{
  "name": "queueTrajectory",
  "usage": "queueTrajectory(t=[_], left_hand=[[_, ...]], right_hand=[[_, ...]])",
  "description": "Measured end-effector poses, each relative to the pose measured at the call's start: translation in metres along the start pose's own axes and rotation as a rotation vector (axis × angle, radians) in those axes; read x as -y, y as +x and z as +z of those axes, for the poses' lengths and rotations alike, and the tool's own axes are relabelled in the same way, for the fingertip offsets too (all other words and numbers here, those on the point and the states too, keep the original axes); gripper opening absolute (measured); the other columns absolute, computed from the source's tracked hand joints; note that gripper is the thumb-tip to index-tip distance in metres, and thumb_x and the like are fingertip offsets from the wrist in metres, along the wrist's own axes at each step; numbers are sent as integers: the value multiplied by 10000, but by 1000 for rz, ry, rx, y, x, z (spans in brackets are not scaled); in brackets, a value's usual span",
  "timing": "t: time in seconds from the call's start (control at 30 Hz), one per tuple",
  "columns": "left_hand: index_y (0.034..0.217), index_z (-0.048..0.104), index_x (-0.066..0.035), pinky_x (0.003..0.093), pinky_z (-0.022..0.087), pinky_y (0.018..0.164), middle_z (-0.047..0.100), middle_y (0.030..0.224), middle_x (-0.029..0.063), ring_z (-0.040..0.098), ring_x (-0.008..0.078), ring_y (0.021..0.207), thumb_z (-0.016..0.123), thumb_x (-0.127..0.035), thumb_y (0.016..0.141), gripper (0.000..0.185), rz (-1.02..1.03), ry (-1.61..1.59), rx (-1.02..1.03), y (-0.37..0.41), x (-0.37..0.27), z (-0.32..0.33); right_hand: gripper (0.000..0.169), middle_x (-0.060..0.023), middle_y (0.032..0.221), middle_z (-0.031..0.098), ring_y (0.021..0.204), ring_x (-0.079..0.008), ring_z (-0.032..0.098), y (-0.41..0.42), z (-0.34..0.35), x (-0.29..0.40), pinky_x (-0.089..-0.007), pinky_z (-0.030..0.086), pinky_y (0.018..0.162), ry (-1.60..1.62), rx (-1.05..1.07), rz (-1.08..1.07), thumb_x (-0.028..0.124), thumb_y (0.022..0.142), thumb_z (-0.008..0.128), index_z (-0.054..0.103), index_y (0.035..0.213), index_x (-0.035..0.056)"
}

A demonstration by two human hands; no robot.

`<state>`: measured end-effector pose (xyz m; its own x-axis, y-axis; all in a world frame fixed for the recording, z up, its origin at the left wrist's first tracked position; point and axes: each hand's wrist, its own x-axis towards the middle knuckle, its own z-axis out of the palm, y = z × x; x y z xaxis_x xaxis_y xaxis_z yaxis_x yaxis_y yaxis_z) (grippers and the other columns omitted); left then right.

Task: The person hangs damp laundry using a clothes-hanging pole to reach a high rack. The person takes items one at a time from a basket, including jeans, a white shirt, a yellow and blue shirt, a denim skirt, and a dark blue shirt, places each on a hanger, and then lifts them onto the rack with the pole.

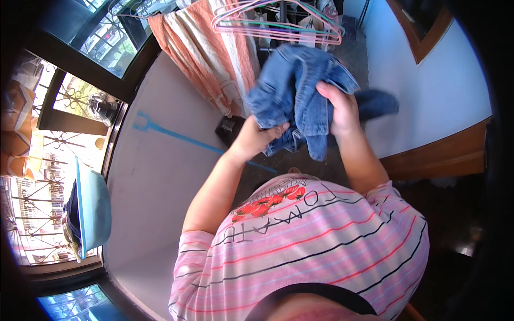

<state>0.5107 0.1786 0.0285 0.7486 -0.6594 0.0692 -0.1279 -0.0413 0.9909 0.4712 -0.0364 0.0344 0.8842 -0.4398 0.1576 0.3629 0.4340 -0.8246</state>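
A bunched blue denim garment (297, 92) is held up in front of my chest between both hands. My left hand (259, 138) grips its lower left part, thumb on top of the cloth. At the garment's right side, my right hand (341, 106) is closed on a fold, with the thumb over the denim. One loose end of the cloth hangs to the right of my right wrist, somewhat blurred. Pink and green hangers (277, 30) hang just beyond the garment. Most of my fingers are hidden behind the cloth.
An orange and white striped towel (200, 52) hangs at the upper left. A blue forked pole (180, 137) leans by the left wall. On the window ledge stands a light blue basin (94, 208) with clothes, and shoes (102, 107) are near the window grille. A white wall is at right.
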Motion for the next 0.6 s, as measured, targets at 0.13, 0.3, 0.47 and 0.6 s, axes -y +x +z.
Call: queueTrajectory(t=[0.13,0.3,0.47,0.6], left_hand=[[1255,534,-6,322,418,966,619,1149,83,571,172,1061,629,-309,899,477,-124,-663,355,-11,45,2],[1313,477,27,329,401,1003,588,1238,102,549,166,1125,599,-273,914,514,-359,-616,557,-16,108,28],[1293,510,16,303,405,989,592,1219,81,553,149,1101,562,-63,898,406,-457,-889,524,-27,108,31],[1355,432,36,320,365,1038,528,1302,126,509,192,1186,578,40,804,570,-424,-952,580,-27,96,21]], right_hand=[[449,-161,1233,581,1126,-284,571,-4,-13,36,-412,425,1007,466,113,202,257,899,496,509,1254,-17],[491,-179,1241,564,1121,-316,559,-7,-29,51,-445,424,999,451,153,105,309,901,464,489,1266,-18],[512,-187,1235,563,1114,-335,559,-7,-50,56,-472,437,984,372,81,60,319,874,478,489,1263,-15],[560,-198,1235,562,1117,-356,554,1,-77,53,-500,431,984,451,136,104,344,833,505,488,1262,-16]])
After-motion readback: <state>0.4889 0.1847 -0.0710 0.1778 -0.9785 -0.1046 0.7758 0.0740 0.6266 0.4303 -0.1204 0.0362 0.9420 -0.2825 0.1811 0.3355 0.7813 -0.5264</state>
